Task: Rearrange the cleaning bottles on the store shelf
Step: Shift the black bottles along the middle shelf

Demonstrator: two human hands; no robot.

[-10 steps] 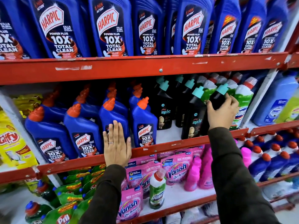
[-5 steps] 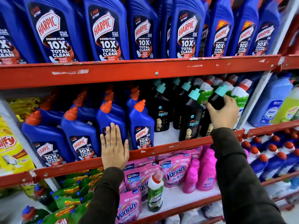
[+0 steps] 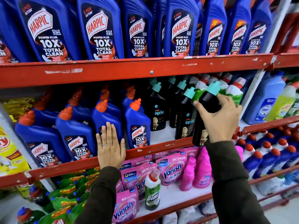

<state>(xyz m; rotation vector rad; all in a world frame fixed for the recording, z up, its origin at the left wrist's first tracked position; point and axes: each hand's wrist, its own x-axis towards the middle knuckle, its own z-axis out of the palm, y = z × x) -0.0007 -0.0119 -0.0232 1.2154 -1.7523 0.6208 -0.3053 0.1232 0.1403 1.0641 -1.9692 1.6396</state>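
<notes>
My right hand [image 3: 221, 120] grips a black Spic bottle with a teal cap [image 3: 207, 101] at the front right of the middle shelf; its base overhangs the red shelf lip [image 3: 161, 145]. Two more black Spic bottles [image 3: 157, 109] stand to its left, with green-and-white Domex bottles [image 3: 233, 92] behind it. My left hand [image 3: 110, 146] lies flat, fingers together, against a blue Harpic bottle with an orange cap [image 3: 105, 117] and the shelf lip. Several blue Harpic bottles [image 3: 76, 135] fill the left of that shelf.
Large blue Harpic bottles [image 3: 100, 29] line the top shelf. Below are pink Vanish pouches [image 3: 171, 170], pink bottles [image 3: 200, 170] and a lone Domex bottle [image 3: 152, 189]. A bare white patch of shelf [image 3: 163, 132] lies between the Harpic and Spic rows. A white upright [image 3: 257, 83] bounds the bay at right.
My right hand has drawn the black Spic bottle forward and slightly down, so its base now hangs over the shelf lip. The left hand stays pressed on the Harpic bottle.
</notes>
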